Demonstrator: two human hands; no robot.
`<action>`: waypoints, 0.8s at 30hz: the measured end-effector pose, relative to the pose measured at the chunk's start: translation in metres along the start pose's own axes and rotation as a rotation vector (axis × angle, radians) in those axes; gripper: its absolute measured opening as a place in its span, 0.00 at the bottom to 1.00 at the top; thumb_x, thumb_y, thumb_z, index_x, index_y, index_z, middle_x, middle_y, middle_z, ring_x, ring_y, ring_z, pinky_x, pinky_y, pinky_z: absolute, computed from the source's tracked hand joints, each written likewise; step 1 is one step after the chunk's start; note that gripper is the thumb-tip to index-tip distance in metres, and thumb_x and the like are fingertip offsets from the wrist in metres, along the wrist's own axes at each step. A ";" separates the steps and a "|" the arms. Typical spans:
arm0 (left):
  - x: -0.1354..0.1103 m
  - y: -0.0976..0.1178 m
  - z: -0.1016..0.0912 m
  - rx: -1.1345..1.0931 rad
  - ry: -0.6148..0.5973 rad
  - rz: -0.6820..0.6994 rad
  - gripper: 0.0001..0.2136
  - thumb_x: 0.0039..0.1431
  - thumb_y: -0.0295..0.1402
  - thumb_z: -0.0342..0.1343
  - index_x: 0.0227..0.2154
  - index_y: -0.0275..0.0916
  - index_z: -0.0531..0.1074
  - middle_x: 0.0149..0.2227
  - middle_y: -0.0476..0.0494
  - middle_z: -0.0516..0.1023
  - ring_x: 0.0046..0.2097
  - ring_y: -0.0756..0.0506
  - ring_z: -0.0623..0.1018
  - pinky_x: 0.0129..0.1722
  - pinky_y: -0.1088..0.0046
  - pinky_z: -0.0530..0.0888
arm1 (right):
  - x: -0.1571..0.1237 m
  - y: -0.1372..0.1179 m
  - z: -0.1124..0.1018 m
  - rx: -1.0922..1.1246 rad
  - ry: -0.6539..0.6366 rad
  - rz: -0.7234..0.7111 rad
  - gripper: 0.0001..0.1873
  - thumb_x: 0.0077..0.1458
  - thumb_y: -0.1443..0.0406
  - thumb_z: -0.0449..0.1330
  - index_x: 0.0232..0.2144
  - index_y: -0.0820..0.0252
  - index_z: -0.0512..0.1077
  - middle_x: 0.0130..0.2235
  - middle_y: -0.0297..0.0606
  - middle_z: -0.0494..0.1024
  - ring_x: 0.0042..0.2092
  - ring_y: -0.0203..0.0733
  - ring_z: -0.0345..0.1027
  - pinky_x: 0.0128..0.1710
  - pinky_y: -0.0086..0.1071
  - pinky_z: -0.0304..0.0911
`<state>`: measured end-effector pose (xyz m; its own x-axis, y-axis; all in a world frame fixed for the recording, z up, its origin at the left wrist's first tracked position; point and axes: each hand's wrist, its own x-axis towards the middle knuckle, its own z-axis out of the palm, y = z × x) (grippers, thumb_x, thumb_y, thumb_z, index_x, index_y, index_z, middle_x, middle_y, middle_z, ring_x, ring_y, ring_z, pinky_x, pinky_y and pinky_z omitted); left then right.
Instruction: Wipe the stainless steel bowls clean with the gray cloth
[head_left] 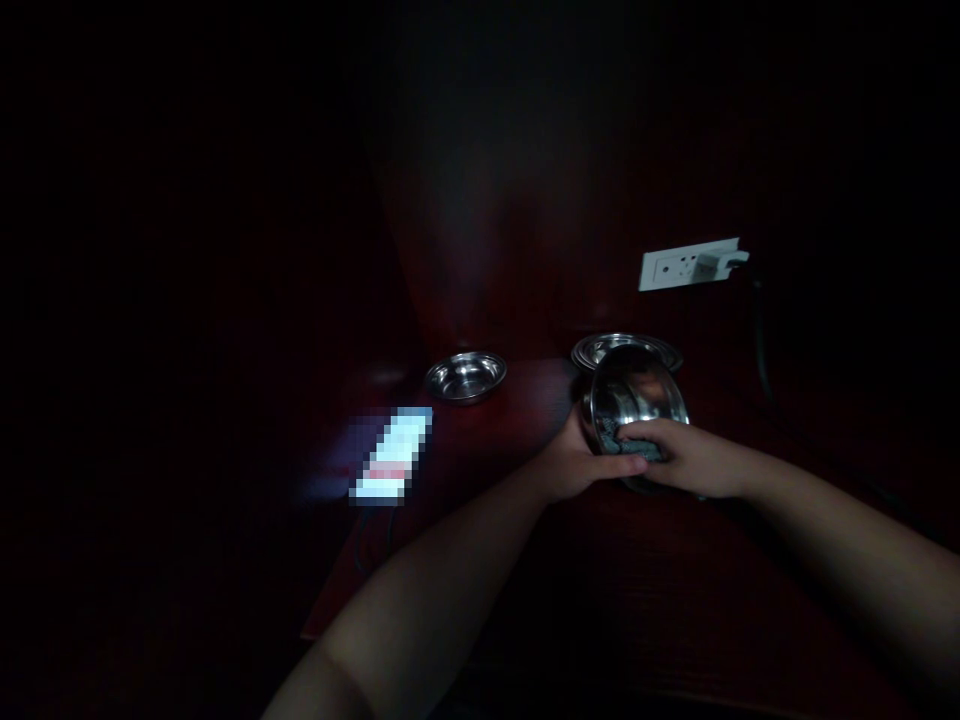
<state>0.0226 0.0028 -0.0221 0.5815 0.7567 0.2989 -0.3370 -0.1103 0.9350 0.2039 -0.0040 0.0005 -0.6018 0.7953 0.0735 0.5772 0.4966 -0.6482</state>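
A shiny metal bowl (641, 385) is tilted up between my two hands, its inside facing me. My left hand (574, 460) grips its left rim, the thumb laid over the near edge and the other fingers hidden behind. Inside the bowl, my right hand (679, 455) presses a crumpled grey-green cloth (639, 448) against the metal. Just behind the bowl, partly covered by it, lies a stack of metal plates (596, 352).
A shallow metal dish (466, 378) sits at the back left of the dark red table (480, 440). Left of it is a bright, blurred-out screen (394, 458) with a cable. A wall socket (690, 264) with a plug and cord is at right. Most surroundings are dark.
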 end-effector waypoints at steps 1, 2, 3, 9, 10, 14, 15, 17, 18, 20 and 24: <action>0.000 0.000 0.000 -0.001 -0.004 0.004 0.41 0.38 0.29 0.69 0.56 0.37 0.55 0.57 0.31 0.65 0.59 0.35 0.66 0.57 0.53 0.63 | 0.000 0.000 0.000 0.000 0.004 0.002 0.06 0.48 0.66 0.56 0.31 0.61 0.71 0.30 0.35 0.74 0.33 0.40 0.67 0.34 0.34 0.63; 0.000 -0.001 -0.001 0.000 -0.008 0.004 0.40 0.39 0.29 0.68 0.56 0.37 0.55 0.57 0.31 0.65 0.59 0.35 0.65 0.57 0.53 0.63 | 0.000 0.001 0.000 0.001 0.006 0.001 0.06 0.48 0.66 0.56 0.31 0.61 0.71 0.30 0.35 0.74 0.33 0.40 0.67 0.34 0.34 0.63; 0.001 -0.001 -0.001 0.002 -0.012 0.002 0.40 0.39 0.29 0.68 0.56 0.37 0.56 0.57 0.31 0.65 0.59 0.35 0.65 0.57 0.53 0.63 | 0.000 0.001 0.000 0.005 0.007 -0.003 0.06 0.48 0.66 0.56 0.31 0.60 0.71 0.30 0.35 0.74 0.32 0.40 0.66 0.34 0.34 0.63; 0.001 0.000 0.000 -0.021 -0.006 -0.007 0.40 0.38 0.30 0.69 0.56 0.37 0.57 0.56 0.32 0.66 0.58 0.35 0.66 0.57 0.53 0.62 | 0.001 0.003 0.001 0.013 -0.010 -0.005 0.06 0.49 0.66 0.55 0.31 0.61 0.70 0.29 0.35 0.73 0.32 0.40 0.66 0.33 0.33 0.63; 0.001 0.000 0.000 -0.022 -0.007 -0.006 0.40 0.38 0.30 0.68 0.56 0.38 0.57 0.56 0.32 0.67 0.58 0.35 0.66 0.57 0.52 0.62 | 0.001 0.003 0.001 0.014 -0.008 -0.008 0.06 0.49 0.66 0.55 0.31 0.60 0.70 0.30 0.35 0.73 0.33 0.40 0.66 0.34 0.34 0.64; 0.001 0.001 0.000 -0.007 -0.004 -0.013 0.40 0.39 0.31 0.68 0.57 0.38 0.57 0.55 0.32 0.67 0.58 0.34 0.67 0.56 0.51 0.62 | 0.001 0.002 0.001 0.021 -0.001 -0.015 0.08 0.49 0.65 0.55 0.32 0.61 0.71 0.31 0.36 0.74 0.34 0.41 0.67 0.36 0.35 0.64; 0.001 0.001 0.000 -0.005 -0.001 -0.016 0.41 0.39 0.31 0.68 0.57 0.38 0.57 0.55 0.32 0.67 0.58 0.33 0.67 0.56 0.50 0.63 | 0.001 0.002 0.001 0.019 0.000 -0.014 0.08 0.49 0.65 0.55 0.32 0.61 0.71 0.31 0.36 0.74 0.34 0.41 0.67 0.36 0.36 0.64; 0.001 0.000 -0.001 -0.005 0.001 -0.019 0.41 0.38 0.30 0.68 0.57 0.38 0.57 0.55 0.31 0.67 0.58 0.33 0.66 0.56 0.50 0.63 | 0.001 0.001 0.001 0.011 0.001 -0.007 0.07 0.49 0.65 0.55 0.31 0.61 0.71 0.30 0.36 0.74 0.33 0.41 0.67 0.36 0.35 0.64; 0.001 -0.001 -0.001 -0.008 0.003 -0.016 0.41 0.38 0.30 0.68 0.57 0.38 0.57 0.55 0.31 0.67 0.58 0.34 0.66 0.56 0.51 0.63 | 0.001 0.001 0.001 0.007 0.000 -0.003 0.07 0.49 0.65 0.55 0.31 0.61 0.71 0.30 0.36 0.74 0.33 0.41 0.67 0.35 0.35 0.63; 0.001 -0.002 -0.002 -0.014 0.000 -0.008 0.40 0.39 0.30 0.68 0.57 0.38 0.57 0.56 0.31 0.67 0.58 0.34 0.67 0.56 0.51 0.63 | 0.001 0.001 0.001 -0.001 -0.004 0.004 0.07 0.50 0.65 0.55 0.31 0.62 0.71 0.30 0.36 0.74 0.33 0.40 0.66 0.34 0.35 0.63; 0.002 -0.002 -0.001 -0.019 -0.005 -0.004 0.39 0.39 0.29 0.68 0.56 0.37 0.57 0.55 0.31 0.67 0.58 0.35 0.67 0.56 0.52 0.63 | 0.001 0.002 0.001 -0.007 0.005 -0.006 0.07 0.50 0.65 0.55 0.31 0.61 0.70 0.30 0.36 0.74 0.32 0.40 0.67 0.34 0.34 0.63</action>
<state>0.0230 0.0051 -0.0233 0.5868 0.7537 0.2960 -0.3483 -0.0951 0.9325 0.2040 -0.0027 -0.0019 -0.6026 0.7939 0.0812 0.5775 0.5040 -0.6423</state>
